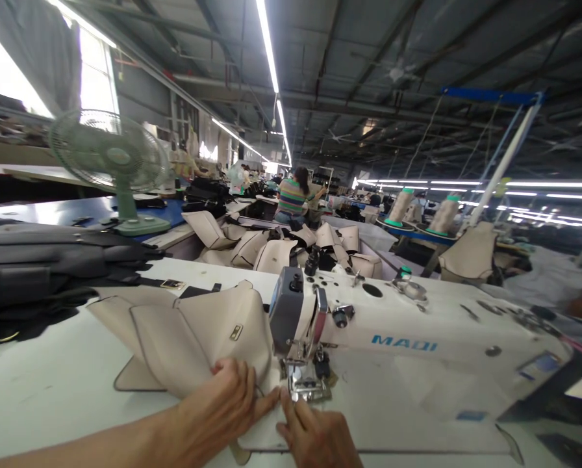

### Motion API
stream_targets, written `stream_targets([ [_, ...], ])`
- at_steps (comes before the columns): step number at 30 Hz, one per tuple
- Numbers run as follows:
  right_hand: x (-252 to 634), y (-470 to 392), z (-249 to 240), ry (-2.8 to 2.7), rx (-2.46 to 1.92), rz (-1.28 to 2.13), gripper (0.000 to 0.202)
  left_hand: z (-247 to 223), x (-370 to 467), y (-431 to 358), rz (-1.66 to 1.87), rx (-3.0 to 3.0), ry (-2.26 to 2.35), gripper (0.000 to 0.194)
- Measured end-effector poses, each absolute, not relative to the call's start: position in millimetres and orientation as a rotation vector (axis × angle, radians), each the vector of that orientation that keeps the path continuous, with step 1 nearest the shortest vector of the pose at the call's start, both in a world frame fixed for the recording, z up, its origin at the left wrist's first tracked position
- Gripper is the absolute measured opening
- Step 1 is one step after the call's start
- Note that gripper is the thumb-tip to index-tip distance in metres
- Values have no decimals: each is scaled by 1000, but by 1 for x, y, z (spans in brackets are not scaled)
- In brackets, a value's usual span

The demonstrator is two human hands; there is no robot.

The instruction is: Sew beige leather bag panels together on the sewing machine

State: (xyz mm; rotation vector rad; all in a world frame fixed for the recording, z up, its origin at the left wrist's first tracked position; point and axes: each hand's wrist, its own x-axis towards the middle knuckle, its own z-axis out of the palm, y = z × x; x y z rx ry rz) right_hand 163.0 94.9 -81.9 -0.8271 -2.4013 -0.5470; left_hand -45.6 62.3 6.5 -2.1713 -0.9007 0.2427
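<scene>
A beige bag piece (193,331) with dark edging and a small metal plate lies folded on the white sewing table, left of the machine's needle area. My left hand (227,396) is closed on its near edge, with the thumb stretched toward the presser foot (308,383). Just right of it, my right hand (315,432) rests at the front of the foot, index finger forward and the other fingers bent. Whether material lies between its fingertips is too small to tell. The white sewing machine (403,351) extends to the right.
Dark strips (52,273) are stacked at the left, near a green fan (118,156). Beyond the machine is a bin of beige pieces (274,253). Thread cones (401,207) stand at the back right. A person in a striped top (292,197) is farther off.
</scene>
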Motion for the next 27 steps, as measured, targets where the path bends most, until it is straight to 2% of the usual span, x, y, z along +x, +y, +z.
stream_targets([
  [6, 159, 98, -82, -2434, -893, -519, 34, -20, -46, 87, 219, -2181, -939, 46],
  [13, 156, 97, -77, -2390, -909, -513, 39, -15, -44, 94, 299, -2175, -981, 41],
  [21, 161, 100, -87, -2440, -890, -608, 39, -8, -42, 95, 310, -2176, -972, 47],
  [27, 164, 103, -94, -2442, -867, -619, 33, -7, -35, 97, 494, -2200, -1023, 46],
])
